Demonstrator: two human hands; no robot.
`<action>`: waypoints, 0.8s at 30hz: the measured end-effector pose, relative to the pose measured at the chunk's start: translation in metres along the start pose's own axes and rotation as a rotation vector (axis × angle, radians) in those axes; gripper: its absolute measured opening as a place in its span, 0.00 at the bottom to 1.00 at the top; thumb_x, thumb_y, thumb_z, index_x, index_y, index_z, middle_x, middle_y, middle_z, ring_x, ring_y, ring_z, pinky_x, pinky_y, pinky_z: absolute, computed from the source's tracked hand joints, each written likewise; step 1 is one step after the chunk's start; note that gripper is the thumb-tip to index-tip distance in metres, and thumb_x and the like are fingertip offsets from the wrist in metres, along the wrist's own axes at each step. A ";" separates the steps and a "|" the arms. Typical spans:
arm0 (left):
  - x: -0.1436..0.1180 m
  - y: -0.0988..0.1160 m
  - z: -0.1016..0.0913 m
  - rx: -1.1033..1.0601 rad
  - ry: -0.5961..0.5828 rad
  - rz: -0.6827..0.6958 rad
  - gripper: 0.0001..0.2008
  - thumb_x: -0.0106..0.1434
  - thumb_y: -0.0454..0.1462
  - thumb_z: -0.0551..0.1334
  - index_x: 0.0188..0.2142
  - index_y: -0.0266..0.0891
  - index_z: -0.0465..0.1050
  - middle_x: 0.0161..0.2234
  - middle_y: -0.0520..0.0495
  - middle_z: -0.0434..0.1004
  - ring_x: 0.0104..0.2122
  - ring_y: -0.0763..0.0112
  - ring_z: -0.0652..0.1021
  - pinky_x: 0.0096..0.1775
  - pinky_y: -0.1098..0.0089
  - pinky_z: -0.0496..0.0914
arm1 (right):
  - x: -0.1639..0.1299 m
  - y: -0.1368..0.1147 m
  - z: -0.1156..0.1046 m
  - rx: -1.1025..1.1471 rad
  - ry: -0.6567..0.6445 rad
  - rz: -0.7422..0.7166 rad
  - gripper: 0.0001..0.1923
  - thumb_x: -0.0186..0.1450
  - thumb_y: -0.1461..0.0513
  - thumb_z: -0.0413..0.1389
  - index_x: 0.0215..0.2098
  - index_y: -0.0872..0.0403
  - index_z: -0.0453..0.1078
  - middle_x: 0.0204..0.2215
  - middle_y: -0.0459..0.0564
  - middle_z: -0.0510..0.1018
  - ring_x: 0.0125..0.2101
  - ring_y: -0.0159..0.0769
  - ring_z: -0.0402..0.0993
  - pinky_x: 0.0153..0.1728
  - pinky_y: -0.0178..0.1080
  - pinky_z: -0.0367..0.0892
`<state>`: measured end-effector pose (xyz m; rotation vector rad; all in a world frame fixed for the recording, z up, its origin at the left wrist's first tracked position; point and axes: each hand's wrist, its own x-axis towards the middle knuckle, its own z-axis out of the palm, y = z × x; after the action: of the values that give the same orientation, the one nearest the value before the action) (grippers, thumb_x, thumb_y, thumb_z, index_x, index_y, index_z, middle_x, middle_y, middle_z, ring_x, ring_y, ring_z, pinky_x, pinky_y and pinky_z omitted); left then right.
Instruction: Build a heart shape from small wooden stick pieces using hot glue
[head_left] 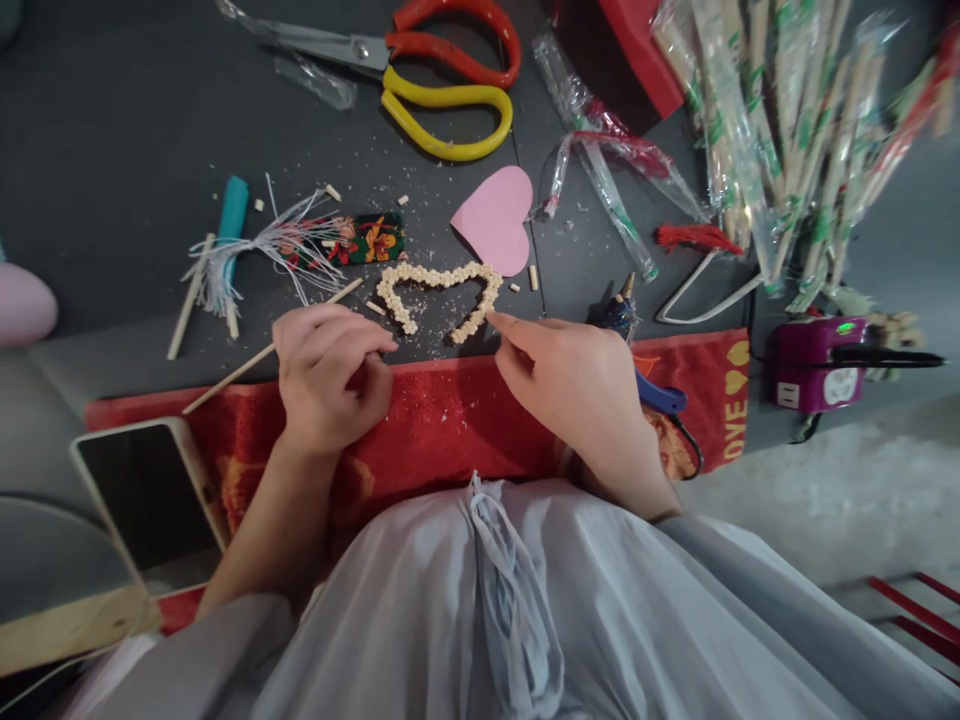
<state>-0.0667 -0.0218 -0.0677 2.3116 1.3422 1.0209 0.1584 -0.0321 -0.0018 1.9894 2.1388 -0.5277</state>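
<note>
A heart-shaped outline of small pale wooden stick pieces [439, 275] lies on the dark table, with a gap at its lower point. My right hand [581, 375] is closed at the outline's right side, its forefinger tip touching the edge; anything pinched there is hidden. On the other side, my left hand [330, 375] is loosely curled, and nothing shows in it. A thin wooden stick [232, 377] passes beneath or behind that hand; whether the fingers touch it I cannot tell. Just above the outline lies a pink paper heart [495, 220]. Short cut stick bits [533, 277] are scattered around.
Scissors [450, 95] with red and yellow handles lie at the back. Wrapped sticks [795, 130] fill the back right. A blue-handled tool [660, 393] and a purple power socket [814, 365] sit right, a phone [150, 505] left. A red towel [450, 425] lines the front edge.
</note>
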 end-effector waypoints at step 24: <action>0.039 -0.005 -0.005 0.069 -0.147 -0.297 0.07 0.64 0.34 0.59 0.40 0.45 0.75 0.40 0.47 0.80 0.46 0.60 0.77 0.51 0.60 0.68 | 0.016 -0.054 0.008 0.068 0.056 -0.071 0.17 0.72 0.55 0.49 0.44 0.55 0.77 0.41 0.58 0.82 0.38 0.43 0.78 0.36 0.38 0.66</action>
<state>-0.0608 0.0129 -0.0504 2.1021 1.6181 0.7096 0.1029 -0.0223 -0.0077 1.9921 2.2616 -0.5701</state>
